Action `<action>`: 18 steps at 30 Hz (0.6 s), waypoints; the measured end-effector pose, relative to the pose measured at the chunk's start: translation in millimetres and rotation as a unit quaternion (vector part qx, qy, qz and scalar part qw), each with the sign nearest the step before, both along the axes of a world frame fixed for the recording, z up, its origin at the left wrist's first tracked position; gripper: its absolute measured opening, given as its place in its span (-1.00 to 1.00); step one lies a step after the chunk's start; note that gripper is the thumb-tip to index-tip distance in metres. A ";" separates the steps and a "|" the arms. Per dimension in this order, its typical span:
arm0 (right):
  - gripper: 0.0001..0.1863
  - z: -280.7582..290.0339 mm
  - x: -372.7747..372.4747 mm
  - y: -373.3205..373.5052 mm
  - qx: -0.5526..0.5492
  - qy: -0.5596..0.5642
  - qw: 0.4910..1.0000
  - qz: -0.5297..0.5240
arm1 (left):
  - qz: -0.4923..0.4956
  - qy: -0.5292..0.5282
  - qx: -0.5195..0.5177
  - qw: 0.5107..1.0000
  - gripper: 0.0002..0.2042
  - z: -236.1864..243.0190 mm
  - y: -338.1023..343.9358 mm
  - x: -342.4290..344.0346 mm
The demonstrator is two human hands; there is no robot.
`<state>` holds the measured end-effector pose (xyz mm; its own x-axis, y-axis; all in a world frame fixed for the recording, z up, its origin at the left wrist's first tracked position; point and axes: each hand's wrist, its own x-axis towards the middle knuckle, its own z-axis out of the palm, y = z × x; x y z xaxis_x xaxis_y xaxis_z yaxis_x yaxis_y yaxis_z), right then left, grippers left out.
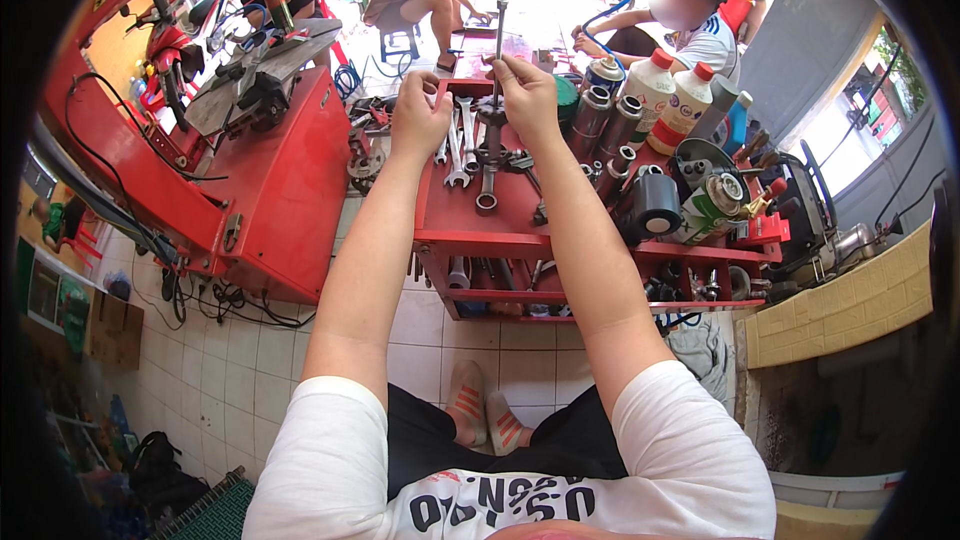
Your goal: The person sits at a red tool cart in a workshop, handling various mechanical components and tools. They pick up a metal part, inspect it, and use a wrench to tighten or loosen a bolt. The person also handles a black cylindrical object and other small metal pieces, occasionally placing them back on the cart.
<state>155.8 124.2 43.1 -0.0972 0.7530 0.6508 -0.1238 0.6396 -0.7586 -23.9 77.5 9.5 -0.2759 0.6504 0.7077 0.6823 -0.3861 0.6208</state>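
Observation:
My right hand (527,95) grips a long upright metal shaft (498,40) whose lower end sits in a dark metal part (491,125) standing on the red tool cart (440,240). My left hand (420,115) is just to the left, fingers curled, over the wrenches (463,140) lying on the cart's top tray; whether it holds something small I cannot tell. A ring spanner (487,190) lies below the dark part.
Spray cans and white bottles with red caps (650,90) crowd the cart's right side, with a black cylinder (655,205) and tins. A red machine (270,180) stands at left. Two people sit at the back. Cables run over the tiled floor.

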 end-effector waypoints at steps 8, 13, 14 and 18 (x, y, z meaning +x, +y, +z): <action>-0.81 2.0 -1.0 -2.6 0.010 0.004 1.000 0.008 | -0.053 0.002 -0.001 0.999 -0.56 -0.1 -2.0 -0.5; -0.81 2.5 -0.4 -4.2 -0.001 0.009 1.000 0.012 | -0.116 0.009 -0.004 0.993 -0.32 1.0 -6.8 4.5; -0.81 2.0 -0.2 -3.7 -0.001 0.009 1.000 0.010 | -0.116 0.015 -0.013 0.993 -0.31 2.3 -8.0 5.6; -0.81 1.8 -1.4 -3.5 0.004 0.005 1.000 0.012 | -0.105 0.022 -0.018 0.994 -0.26 4.5 -10.0 6.2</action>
